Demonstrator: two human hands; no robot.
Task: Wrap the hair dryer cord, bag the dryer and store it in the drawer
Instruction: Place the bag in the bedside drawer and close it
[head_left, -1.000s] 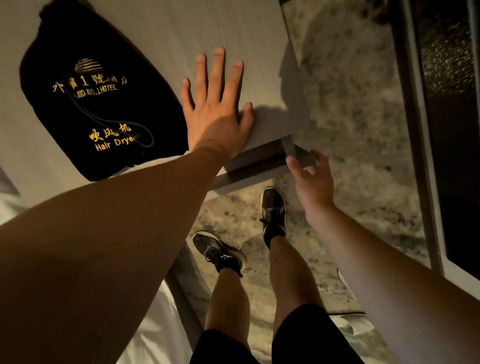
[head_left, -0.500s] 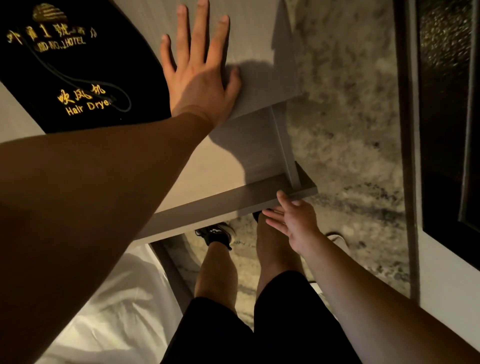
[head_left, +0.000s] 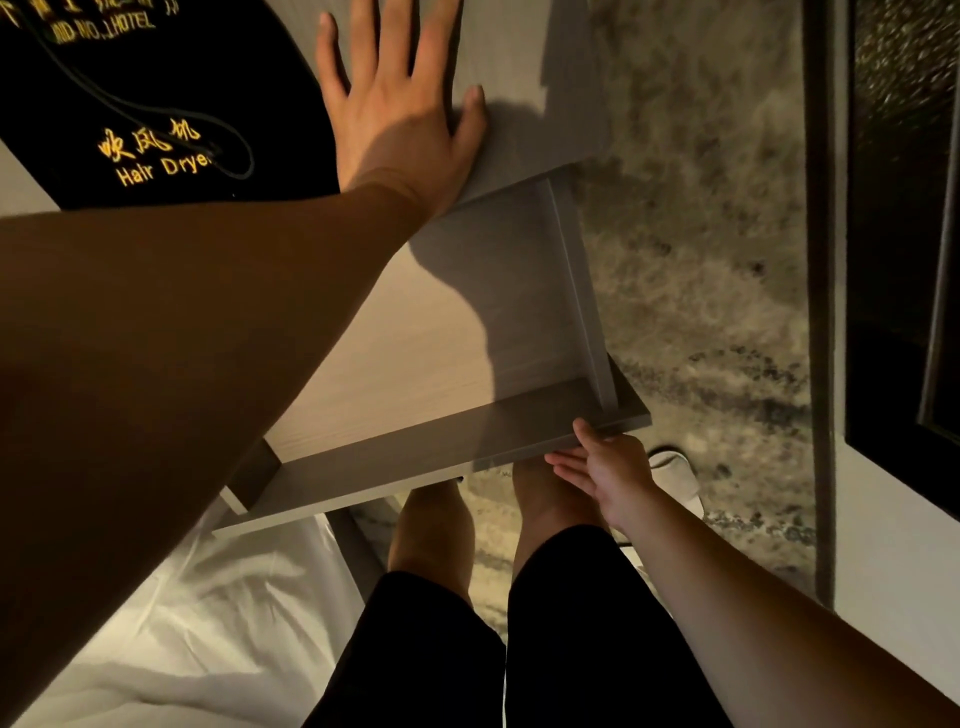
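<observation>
A black drawstring bag (head_left: 156, 104) with gold "Hair Dryer" lettering lies on the grey nightstand top (head_left: 514, 78); whatever it holds is hidden. My left hand (head_left: 400, 119) presses flat on that top just right of the bag, fingers spread. Below it the drawer (head_left: 441, 338) stands pulled out, its pale floor bare. My right hand (head_left: 602, 467) holds the right end of the drawer front (head_left: 415, 452), thumb on the front's edge and fingers reaching underneath.
White bedding (head_left: 182, 623) lies at the lower left, right against the nightstand. My legs in black shorts stand under the drawer front. A white slipper (head_left: 675, 473) sits on the mottled carpet (head_left: 701, 260). A dark framed panel (head_left: 893, 208) runs along the right.
The drawer has slid out toward me, from a narrow gap to wide open, with my right hand travelling on its front. My left hand stayed flat on the top.
</observation>
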